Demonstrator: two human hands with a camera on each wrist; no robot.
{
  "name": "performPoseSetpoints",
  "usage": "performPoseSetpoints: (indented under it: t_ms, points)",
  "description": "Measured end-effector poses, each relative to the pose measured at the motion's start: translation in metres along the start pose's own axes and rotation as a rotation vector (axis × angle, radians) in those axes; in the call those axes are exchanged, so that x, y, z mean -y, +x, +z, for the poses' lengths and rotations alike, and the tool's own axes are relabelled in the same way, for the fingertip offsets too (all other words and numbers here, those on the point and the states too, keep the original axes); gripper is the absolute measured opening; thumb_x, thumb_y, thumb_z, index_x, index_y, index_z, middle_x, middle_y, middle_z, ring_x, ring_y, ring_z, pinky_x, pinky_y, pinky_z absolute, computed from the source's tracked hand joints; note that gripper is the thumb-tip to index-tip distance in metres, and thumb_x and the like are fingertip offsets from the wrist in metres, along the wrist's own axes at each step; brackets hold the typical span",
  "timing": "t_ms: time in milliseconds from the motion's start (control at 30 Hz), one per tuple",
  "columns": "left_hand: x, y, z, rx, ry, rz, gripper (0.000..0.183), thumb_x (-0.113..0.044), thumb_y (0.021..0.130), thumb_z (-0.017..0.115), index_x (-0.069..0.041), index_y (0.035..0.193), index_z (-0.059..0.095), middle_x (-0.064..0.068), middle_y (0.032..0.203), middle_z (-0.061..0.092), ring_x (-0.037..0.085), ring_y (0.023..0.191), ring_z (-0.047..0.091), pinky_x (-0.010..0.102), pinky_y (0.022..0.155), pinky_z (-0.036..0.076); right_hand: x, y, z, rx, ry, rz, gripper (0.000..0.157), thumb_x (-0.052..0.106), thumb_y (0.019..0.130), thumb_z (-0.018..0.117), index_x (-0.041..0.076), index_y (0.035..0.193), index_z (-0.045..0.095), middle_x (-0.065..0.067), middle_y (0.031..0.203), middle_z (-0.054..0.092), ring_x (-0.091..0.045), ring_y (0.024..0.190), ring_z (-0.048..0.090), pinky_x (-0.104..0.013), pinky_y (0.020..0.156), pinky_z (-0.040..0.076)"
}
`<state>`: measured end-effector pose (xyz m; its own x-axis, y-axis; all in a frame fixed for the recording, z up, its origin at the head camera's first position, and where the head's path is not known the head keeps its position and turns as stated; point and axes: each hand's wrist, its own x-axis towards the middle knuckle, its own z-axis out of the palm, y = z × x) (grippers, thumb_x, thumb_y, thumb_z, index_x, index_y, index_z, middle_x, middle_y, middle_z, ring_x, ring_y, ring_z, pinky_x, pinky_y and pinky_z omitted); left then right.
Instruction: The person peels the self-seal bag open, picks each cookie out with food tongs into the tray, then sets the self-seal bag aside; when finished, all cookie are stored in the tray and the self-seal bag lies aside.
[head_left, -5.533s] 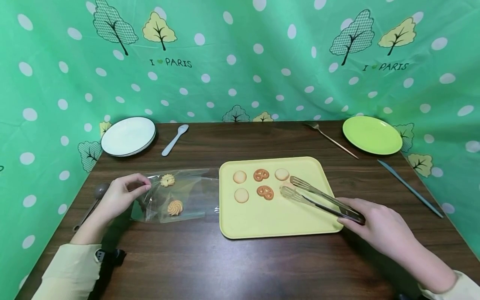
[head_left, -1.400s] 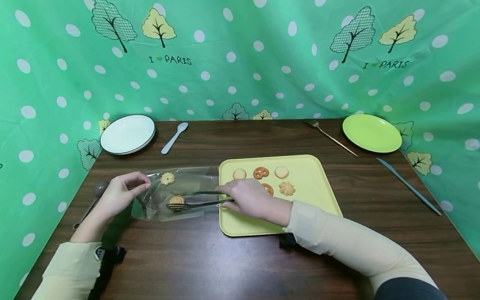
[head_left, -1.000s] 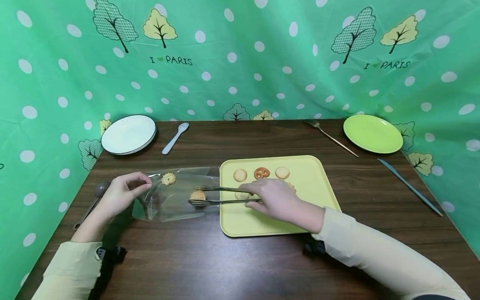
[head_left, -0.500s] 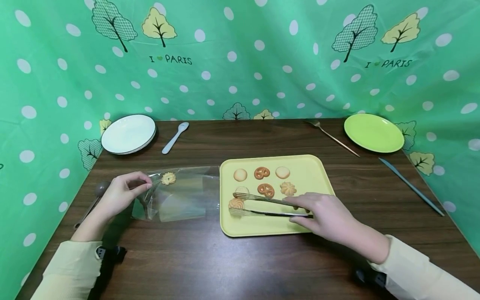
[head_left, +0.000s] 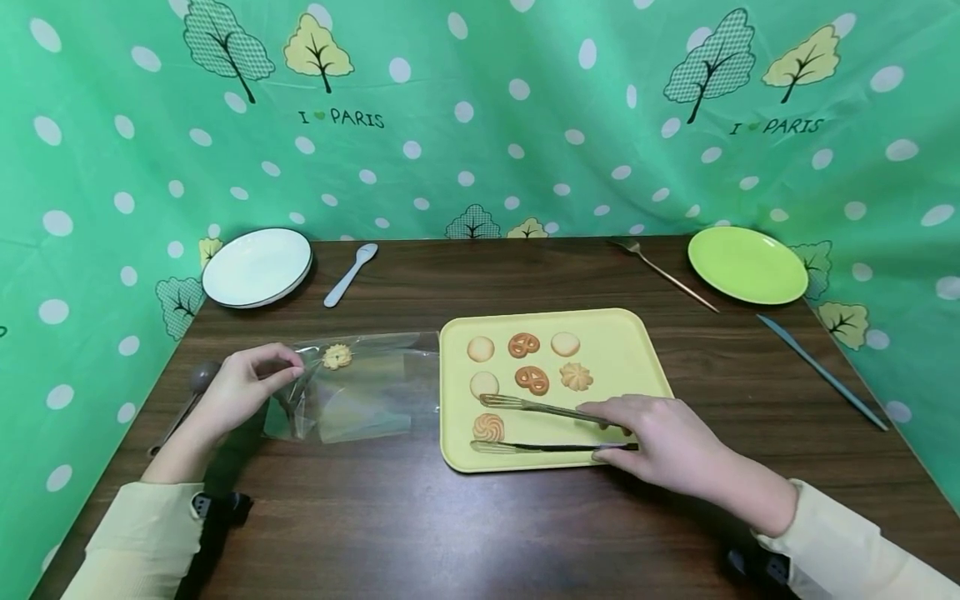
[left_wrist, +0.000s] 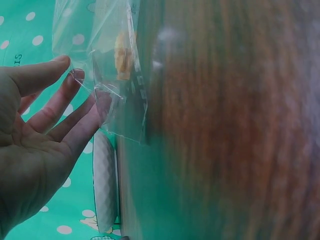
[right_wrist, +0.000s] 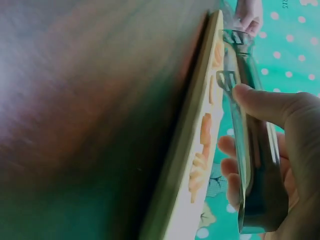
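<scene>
On the yellow tray (head_left: 622,354), a swirl cookie (head_left: 488,427) lies between the spread tips of the tongs (head_left: 543,427) (not touching either), which the right hand (head_left: 660,442) grips. At left, the left hand (head_left: 236,392) pinches a clear bag (head_left: 367,392) holding 1 cookie.

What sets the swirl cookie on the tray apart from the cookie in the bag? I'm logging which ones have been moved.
The swirl cookie lies bare on the yellow tray, between the open arms of the tongs held by the right hand; the flower-shaped cookie sits inside the clear bag, whose end the left hand pinches. The first is a round orange spiral, the second paler with a scalloped edge. Both lie flat.
</scene>
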<state>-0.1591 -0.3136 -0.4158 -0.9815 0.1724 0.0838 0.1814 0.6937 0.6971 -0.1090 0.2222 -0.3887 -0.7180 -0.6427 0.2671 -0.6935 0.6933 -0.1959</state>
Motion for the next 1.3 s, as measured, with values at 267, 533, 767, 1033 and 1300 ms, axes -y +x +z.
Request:
performPoseSetpoints:
  t_ms: [267,533,767,1033,1300]
  points:
    - [-0.002,-0.001,-0.001,-0.008,0.003,-0.007,0.015,-0.025,0.092,0.063,-0.012,0.099,0.067,0.002,0.094,0.065,0.011,0.077,0.057,0.026,0.062,0.047,0.010,0.041,0.000,-0.010,-0.003,0.063,0.045,0.034,0.074,0.081,0.021,0.115,0.068,0.002,0.098,0.072,-0.013,0.085,0.067,-0.038,0.067,0.052]
    - [-0.003,-0.002,0.000,-0.010,-0.016,-0.013,0.016,-0.025,0.093,0.062,-0.012,0.099,0.067,0.004,0.094,0.065,0.012,0.077,0.056,0.026,0.062,0.047,0.032,0.093,0.021,0.025,-0.039,0.089,0.041,0.036,0.076,0.079,0.021,0.113,0.068,0.003,0.092,0.071,-0.015,0.077,0.066,-0.036,0.053,0.046]
    - [-0.005,0.000,-0.001,-0.032,-0.018,-0.011,0.014,-0.023,0.091,0.064,-0.011,0.098,0.067,0.003,0.094,0.066,0.009,0.079,0.059,0.025,0.063,0.048,0.056,0.132,0.043,0.115,-0.063,0.073,0.042,0.040,0.080,0.074,0.021,0.117,0.065,0.005,0.086,0.069,-0.014,0.072,0.062,-0.032,0.049,0.043]
    - [-0.009,0.002,0.002,-0.044,-0.001,-0.033,0.012,-0.022,0.091,0.065,-0.012,0.096,0.068,0.001,0.096,0.067,0.008,0.081,0.060,0.023,0.066,0.047,0.081,0.167,0.063,0.164,-0.109,0.079,0.049,0.045,0.082,0.070,0.021,0.124,0.061,0.003,0.098,0.071,-0.019,0.083,0.065,-0.036,0.056,0.046]
    - [-0.007,0.003,0.001,-0.049,0.028,-0.018,0.010,-0.024,0.091,0.065,-0.015,0.095,0.068,0.000,0.095,0.067,0.006,0.082,0.060,0.022,0.067,0.047,0.107,0.183,0.073,0.148,-0.222,0.056,0.046,0.051,0.083,0.066,0.016,0.112,0.062,0.002,0.095,0.070,-0.018,0.078,0.066,-0.037,0.052,0.045]
